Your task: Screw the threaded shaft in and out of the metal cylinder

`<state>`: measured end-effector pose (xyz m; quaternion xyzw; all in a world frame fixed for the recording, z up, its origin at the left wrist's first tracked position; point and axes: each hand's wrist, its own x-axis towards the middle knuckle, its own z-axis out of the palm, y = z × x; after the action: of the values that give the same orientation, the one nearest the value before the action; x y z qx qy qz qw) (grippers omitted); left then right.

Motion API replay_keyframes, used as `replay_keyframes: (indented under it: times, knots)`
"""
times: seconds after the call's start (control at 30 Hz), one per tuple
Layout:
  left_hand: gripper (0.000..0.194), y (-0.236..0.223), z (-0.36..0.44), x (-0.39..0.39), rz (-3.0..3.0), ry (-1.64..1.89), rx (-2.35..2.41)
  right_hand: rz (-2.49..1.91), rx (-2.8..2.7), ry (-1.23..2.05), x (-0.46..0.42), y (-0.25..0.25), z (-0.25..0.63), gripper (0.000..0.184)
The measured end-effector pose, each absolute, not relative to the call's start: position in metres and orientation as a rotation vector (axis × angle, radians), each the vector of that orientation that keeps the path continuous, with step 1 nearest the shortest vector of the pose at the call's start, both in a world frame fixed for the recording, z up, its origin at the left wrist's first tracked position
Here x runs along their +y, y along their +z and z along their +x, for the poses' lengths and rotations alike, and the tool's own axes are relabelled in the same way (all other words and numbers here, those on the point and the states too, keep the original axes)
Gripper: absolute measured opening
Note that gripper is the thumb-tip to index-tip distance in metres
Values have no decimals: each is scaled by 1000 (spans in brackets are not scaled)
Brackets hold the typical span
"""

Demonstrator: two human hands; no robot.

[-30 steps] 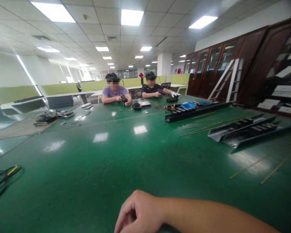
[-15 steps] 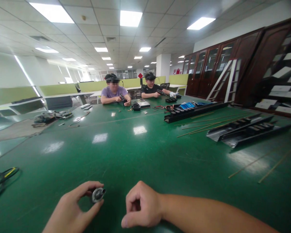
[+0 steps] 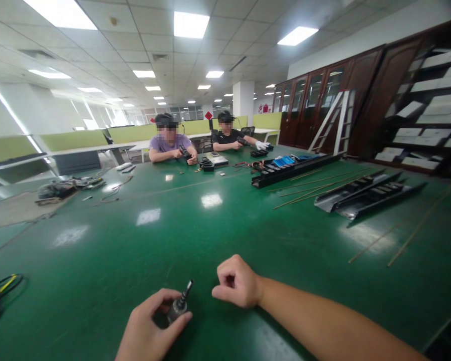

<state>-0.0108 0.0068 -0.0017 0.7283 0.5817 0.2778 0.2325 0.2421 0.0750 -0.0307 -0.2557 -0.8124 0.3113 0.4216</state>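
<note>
My left hand (image 3: 150,323), low in the view, grips a small metal cylinder with a thin shaft (image 3: 178,307) between thumb and fingers. It resembles a drill chuck with a bit, and the shaft points up and to the right, away from me. To the right of it, my right hand (image 3: 238,282) is curled into a loose fist above the green table (image 3: 195,240). A dark hollow shows between its thumb and forefinger, with nothing sticking out. The two hands are apart.
Black metal channels (image 3: 383,195) and thin brass-coloured rods (image 3: 296,198) lie at the right. Black cable (image 3: 0,293) is at the left edge. Two people (image 3: 169,143) sit across the table, holding dark tools. A stepladder (image 3: 334,123) stands behind.
My left hand has moved right and turned the metal piece, so its shaft now shows from the side. My right fist has moved farther out and slightly right. The background has shifted left.
</note>
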Motion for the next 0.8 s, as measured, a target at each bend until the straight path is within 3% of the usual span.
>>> replay_keyframes:
  times: [0.23,0.43,0.8]
  knots:
    - [27,-5,-14,6,2071,808,1519,-797,-1986,626,64,-26,232,44]
    - [23,-2,-16,7,2148,766,1458,-840,-1818,1273,51,-27,233,61]
    - [24,-4,-14,7,2320,749,1413,-818,-1762,1453,72,-22,241,55]
